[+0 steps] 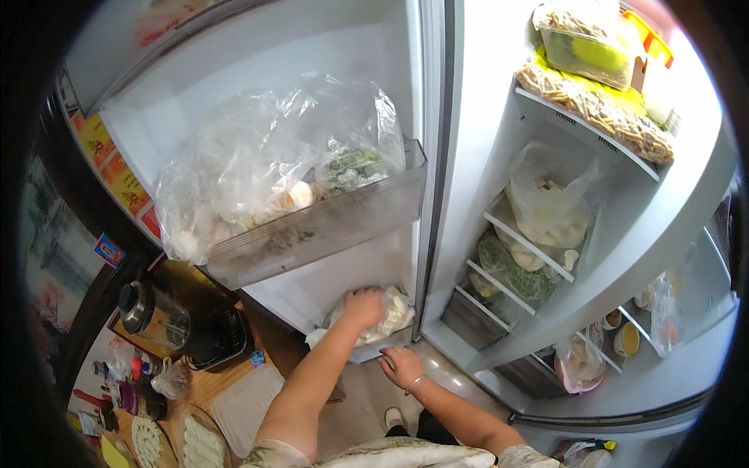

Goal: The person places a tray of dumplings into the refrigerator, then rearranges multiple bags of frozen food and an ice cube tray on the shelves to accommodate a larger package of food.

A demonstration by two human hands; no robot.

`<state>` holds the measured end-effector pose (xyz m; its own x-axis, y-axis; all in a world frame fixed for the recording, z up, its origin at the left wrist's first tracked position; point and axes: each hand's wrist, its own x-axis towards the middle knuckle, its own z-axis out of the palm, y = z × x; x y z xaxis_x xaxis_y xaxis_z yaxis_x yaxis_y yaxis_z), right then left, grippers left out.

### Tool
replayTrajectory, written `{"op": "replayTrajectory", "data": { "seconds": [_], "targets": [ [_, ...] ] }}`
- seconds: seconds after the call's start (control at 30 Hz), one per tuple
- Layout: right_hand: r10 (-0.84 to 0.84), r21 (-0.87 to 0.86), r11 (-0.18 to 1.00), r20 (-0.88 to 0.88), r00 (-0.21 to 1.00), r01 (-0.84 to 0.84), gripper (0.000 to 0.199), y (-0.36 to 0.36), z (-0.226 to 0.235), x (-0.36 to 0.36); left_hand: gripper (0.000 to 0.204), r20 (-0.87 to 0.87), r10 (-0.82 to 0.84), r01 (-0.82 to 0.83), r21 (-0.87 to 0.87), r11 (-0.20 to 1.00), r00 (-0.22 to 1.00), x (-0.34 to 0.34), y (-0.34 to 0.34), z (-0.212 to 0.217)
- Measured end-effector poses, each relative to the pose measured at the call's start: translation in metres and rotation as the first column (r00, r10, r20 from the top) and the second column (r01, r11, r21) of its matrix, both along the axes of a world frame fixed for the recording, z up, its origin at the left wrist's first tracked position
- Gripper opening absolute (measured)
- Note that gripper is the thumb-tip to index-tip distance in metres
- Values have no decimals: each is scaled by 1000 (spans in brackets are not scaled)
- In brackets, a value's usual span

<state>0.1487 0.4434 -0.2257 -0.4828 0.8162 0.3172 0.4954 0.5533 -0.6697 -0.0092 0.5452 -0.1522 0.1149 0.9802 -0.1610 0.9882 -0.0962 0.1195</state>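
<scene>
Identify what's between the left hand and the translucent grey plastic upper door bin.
Bare white door lining separates the left hand from the upper door bin in the head view.

From my remote seat I take this for a kitchen, most likely a home one; a refrigerator stands open, its upper door bin loaded with plastic bags of food; at left, a jug blender (black base, clear jug) shares a wooden counter with jars and pale portions of food, exact kind unclear.
</scene>
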Motion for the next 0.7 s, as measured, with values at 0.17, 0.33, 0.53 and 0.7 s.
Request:
{"op": "replayTrajectory", "data": {
  "seconds": [0.17, 0.33, 0.53, 0.7],
  "targets": [
    [-58, -62, 996, -7, 998, 57, 17, 16, 1, -27, 49, 98, -108, 89, 177, 980, 989, -13, -21, 8],
    [-61, -65, 996, -29, 998, 59, 14, 38, 2, -37, 49, 137, -235, 176, 345, 922, 962, -20, -43, 22],
    [-32, -10, 999, 11, 999, 32, 12, 36, -6, -35, 49, -22, -334, 303, 483, 822, 942, -21, -71, -4],
    [-54, 36, 998, -87, 995, 57, 17, 20, -2, -13, 48, -163, -431, 447, 532, 719, 887, -34, -52, -19]
  ]
}}
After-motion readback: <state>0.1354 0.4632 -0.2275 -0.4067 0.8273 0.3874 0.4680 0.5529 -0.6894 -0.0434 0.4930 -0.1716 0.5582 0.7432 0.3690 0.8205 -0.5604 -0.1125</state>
